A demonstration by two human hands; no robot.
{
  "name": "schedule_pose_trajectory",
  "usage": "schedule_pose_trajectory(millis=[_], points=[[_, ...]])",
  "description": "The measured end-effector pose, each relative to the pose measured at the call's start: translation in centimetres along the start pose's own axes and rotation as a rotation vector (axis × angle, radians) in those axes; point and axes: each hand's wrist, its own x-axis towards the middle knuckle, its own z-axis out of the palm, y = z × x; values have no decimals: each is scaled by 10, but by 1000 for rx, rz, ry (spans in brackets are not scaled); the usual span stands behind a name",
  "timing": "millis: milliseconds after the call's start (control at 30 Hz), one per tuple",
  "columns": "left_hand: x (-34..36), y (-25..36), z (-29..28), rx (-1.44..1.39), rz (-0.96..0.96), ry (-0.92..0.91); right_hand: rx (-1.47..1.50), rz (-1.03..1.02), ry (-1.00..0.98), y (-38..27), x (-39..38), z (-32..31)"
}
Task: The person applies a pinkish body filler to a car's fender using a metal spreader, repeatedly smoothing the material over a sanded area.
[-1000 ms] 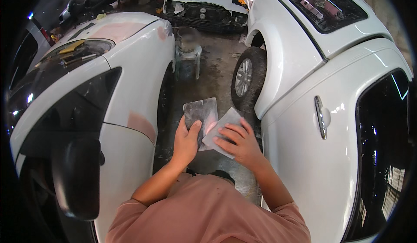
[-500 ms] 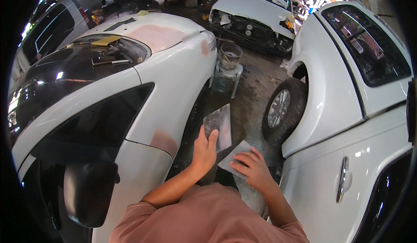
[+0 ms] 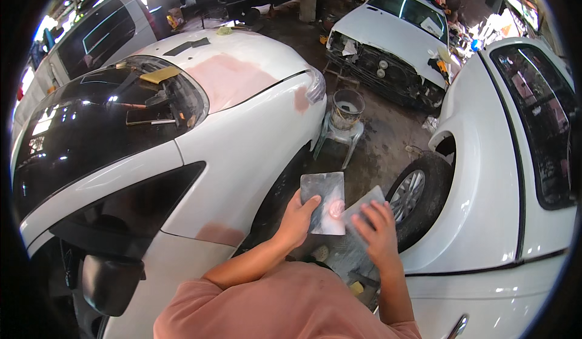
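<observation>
My left hand (image 3: 293, 219) is closed around a flat grey rectangular plate (image 3: 318, 185), its thumb on the face. A mound of pink paste (image 3: 334, 211) lies smeared on that plate's right part. Just to the right, my right hand (image 3: 379, 233) grips a grey flat spreader (image 3: 374, 193), fingers bent over its face, its edge beside the paste. Both hands are held in front of my body, between two white vehicles.
A white car (image 3: 254, 145) with pink patches stands left, tools lying at its windshield. Another white vehicle (image 3: 476, 205) with an exposed wheel (image 3: 407, 197) is right. Ahead are a bucket (image 3: 347, 105) on a plastic chair (image 3: 338, 134) and a white car (image 3: 376, 30) with its front stripped.
The view has shifted, showing more workshop ahead and to the left. The two plates, overlapping a second ago, drew apart half a second ago and are close together again now.
</observation>
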Motion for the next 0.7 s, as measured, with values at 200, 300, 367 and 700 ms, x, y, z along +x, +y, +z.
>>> schedule_pose_trajectory(millis=[200,300,367,700], points=[[68,-22,50,163,153,-25,-62,-80,41,76,35,-28],[97,-23,72,381,242,-63,-48,-119,-116,109,43,-34],[110,-29,79,426,152,-142,-37,-81,-129,125,59,-45],[205,-15,131,671,287,73,133,-67,-242,195,89,5]])
